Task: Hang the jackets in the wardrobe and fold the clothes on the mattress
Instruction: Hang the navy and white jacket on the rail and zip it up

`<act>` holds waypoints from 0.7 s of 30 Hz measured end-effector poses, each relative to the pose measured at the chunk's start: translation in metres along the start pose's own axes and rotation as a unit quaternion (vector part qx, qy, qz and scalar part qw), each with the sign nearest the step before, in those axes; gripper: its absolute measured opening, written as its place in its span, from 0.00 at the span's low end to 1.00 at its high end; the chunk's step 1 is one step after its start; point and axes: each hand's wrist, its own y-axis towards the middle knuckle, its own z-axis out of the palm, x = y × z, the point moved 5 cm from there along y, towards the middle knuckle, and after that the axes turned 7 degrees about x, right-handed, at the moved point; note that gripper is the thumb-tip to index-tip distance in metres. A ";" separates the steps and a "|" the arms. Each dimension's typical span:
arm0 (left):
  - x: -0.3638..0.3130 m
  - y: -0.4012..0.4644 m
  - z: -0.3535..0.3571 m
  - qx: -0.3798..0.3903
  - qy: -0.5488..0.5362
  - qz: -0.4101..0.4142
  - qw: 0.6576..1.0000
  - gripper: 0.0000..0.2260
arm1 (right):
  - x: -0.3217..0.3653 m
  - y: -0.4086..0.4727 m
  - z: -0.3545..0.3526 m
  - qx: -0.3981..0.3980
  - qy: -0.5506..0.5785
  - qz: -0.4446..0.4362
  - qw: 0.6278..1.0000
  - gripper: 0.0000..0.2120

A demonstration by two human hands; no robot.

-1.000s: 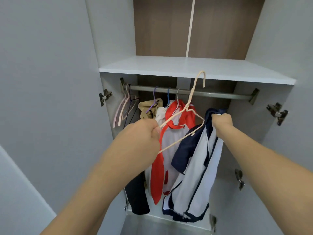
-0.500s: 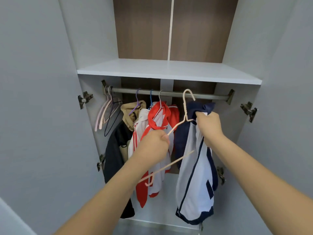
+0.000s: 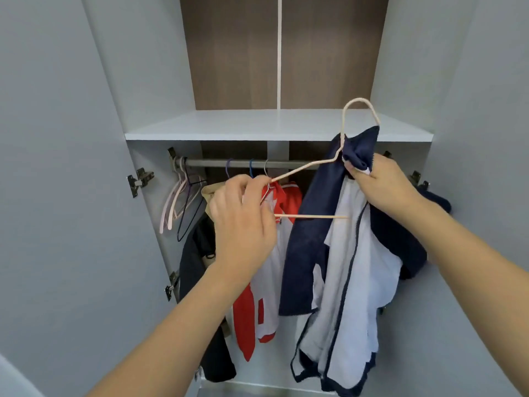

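I face an open wardrobe. My left hand (image 3: 243, 222) pinches the left end of a pale pink wire hanger (image 3: 312, 216). Its hook rises in front of the white shelf (image 3: 257, 127). My right hand (image 3: 383, 187) grips the collar of a navy and white jacket (image 3: 340, 267), which hangs down from my fist. The hanger's right half is inside the jacket's shoulder. Behind, the metal rail (image 3: 243, 163) carries a red and white jacket (image 3: 269, 270), a tan garment (image 3: 213, 193) and a black garment (image 3: 197, 267).
Several empty hangers (image 3: 183, 202) hang at the rail's left end. Grey wardrobe doors stand open on both sides, with hinges (image 3: 140, 180) on the frame. The rail's right part lies behind the jacket I hold.
The hanger's right end has gone into the navy and white jacket. Both hands have lifted, so the hook now stands above the rail, in front of the shelf.
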 end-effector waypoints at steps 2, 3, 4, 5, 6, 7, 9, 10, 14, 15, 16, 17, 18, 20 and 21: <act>-0.001 -0.021 0.016 -0.011 -0.088 0.048 0.995 0.12 | 0.000 0.002 -0.007 -0.044 0.033 0.008 0.998 0.14; 0.004 -0.031 0.034 0.033 -0.123 0.025 0.992 0.12 | 0.002 0.003 -0.010 -0.056 0.042 0.005 0.997 0.14; 0.012 -0.039 0.054 0.086 -0.137 -0.042 0.986 0.14 | 0.004 0.003 -0.012 -0.065 0.053 0.000 0.996 0.15; 0.023 -0.045 0.074 0.145 -0.141 -0.132 0.970 0.20 | 0.008 0.003 -0.013 -0.068 0.061 -0.006 0.996 0.15; 0.034 -0.050 0.094 0.217 -0.166 -0.229 0.934 0.26 | 0.013 0.002 -0.015 -0.069 0.069 -0.014 0.995 0.14; 0.043 -0.055 0.113 0.281 -0.226 -0.312 0.879 0.29 | 0.017 0.002 -0.016 -0.069 0.075 -0.022 0.995 0.13; 0.053 -0.063 0.140 0.383 -0.348 -0.386 0.764 0.20 | 0.021 0.001 -0.019 -0.066 0.087 -0.033 0.993 0.11; 0.059 -0.063 0.144 0.416 -0.359 -0.385 0.741 0.14 | 0.021 0.000 -0.020 -0.067 0.091 -0.035 0.993 0.12; 0.104 -0.039 0.112 0.356 -0.401 -0.420 0.732 0.10 | 0.006 -0.004 -0.025 -0.058 0.070 -0.028 0.995 0.17; 0.117 -0.026 0.094 0.317 -0.423 -0.433 0.731 0.11 | 0.002 -0.004 -0.022 -0.041 0.060 -0.023 0.997 0.19; 0.131 -0.014 0.074 0.282 -0.438 -0.449 0.726 0.11 | -0.001 -0.005 -0.016 -0.020 0.045 -0.020 0.999 0.21; 0.143 -0.001 0.054 0.258 -0.446 -0.462 0.722 0.11 | -0.004 -0.005 -0.009 0.000 0.023 -0.019 1.000 0.21; 0.152 0.011 0.037 0.242 -0.448 -0.469 0.721 0.11 | -0.005 -0.005 -0.001 0.017 -0.004 -0.021 1.000 0.21; 0.160 0.031 0.007 0.233 -0.442 -0.479 0.722 0.14 | -0.004 -0.004 0.017 0.038 -0.068 -0.024 0.997 0.22; 0.159 0.040 -0.002 0.233 -0.445 -0.478 0.720 0.15 | -0.001 -0.002 0.026 0.044 -0.100 -0.021 0.994 0.22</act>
